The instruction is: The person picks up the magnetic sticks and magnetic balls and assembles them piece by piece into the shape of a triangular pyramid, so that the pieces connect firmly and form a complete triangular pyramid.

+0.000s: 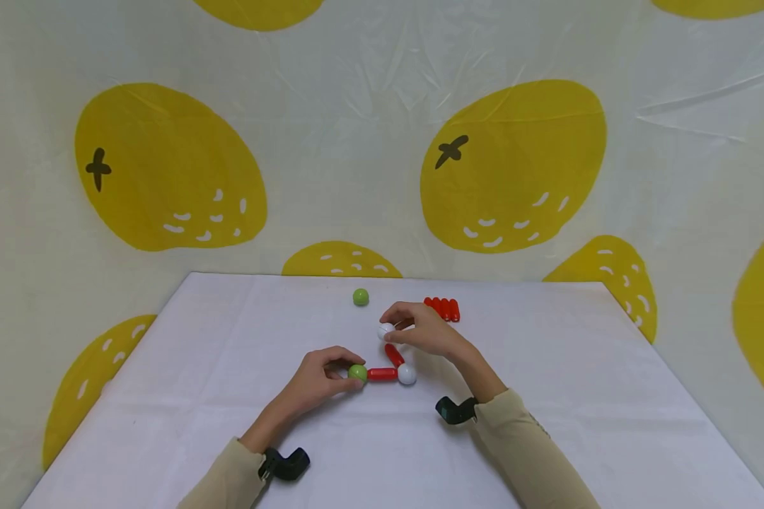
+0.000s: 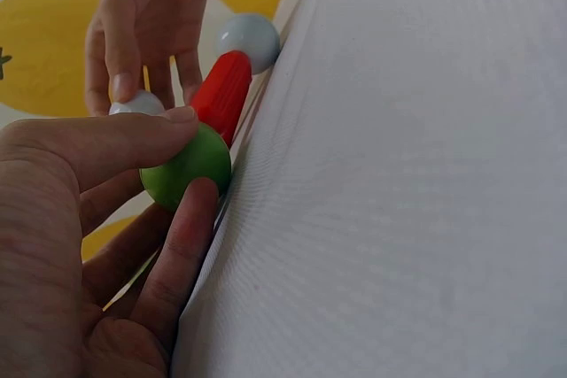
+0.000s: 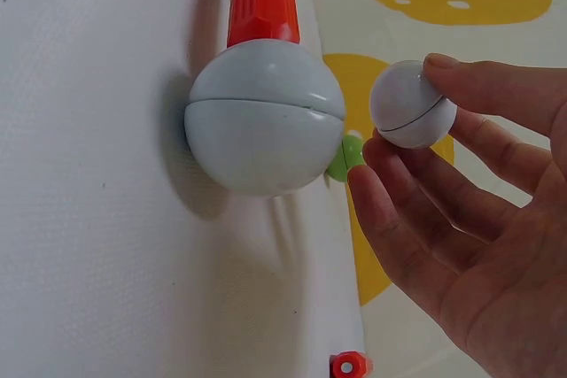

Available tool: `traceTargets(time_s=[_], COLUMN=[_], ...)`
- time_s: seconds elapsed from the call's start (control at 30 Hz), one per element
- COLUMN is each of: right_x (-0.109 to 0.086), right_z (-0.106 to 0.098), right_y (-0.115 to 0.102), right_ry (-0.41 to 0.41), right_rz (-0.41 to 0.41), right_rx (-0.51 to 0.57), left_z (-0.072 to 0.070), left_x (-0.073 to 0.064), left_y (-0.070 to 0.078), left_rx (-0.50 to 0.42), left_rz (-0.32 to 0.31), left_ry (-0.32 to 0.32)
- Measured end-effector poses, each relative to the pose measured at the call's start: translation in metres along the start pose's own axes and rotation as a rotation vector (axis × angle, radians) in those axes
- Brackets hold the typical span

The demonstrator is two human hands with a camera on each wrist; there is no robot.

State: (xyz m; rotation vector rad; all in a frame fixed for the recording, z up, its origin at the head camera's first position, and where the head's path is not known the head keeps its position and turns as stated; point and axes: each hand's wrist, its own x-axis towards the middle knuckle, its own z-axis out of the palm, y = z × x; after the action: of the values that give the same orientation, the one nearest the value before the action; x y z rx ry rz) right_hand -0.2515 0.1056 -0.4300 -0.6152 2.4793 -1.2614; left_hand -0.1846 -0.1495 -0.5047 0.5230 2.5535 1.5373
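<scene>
On the white tabletop, my left hand holds a green ball between thumb and fingers. A red rod runs from that ball to a white ball. From the same white ball a second red rod slants up and away, toward my right hand. Thumb and fingertips of the right hand pinch another white ball close to the far end of this rod. In the right wrist view, the nearer white ball hides the slanting rod.
Farther back on the table lies a loose green ball. Several red rods lie side by side behind my right hand. A cloth backdrop with yellow fruit shapes hangs behind the table's far edge.
</scene>
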Motion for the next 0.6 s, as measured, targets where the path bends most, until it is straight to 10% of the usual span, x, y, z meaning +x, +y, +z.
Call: traceTargets(time_s=[0.6], right_x=[0.0005], right_z=[0.0012], right_y=[0.0005], right_ry=[-0.013], right_rz=[0.012], right_rx=[0.007], left_z=[0.0003], left_x=[0.0008], left_y=[0.0009], left_rx=[0.000], left_rz=[-0.006], left_ry=[0.007])
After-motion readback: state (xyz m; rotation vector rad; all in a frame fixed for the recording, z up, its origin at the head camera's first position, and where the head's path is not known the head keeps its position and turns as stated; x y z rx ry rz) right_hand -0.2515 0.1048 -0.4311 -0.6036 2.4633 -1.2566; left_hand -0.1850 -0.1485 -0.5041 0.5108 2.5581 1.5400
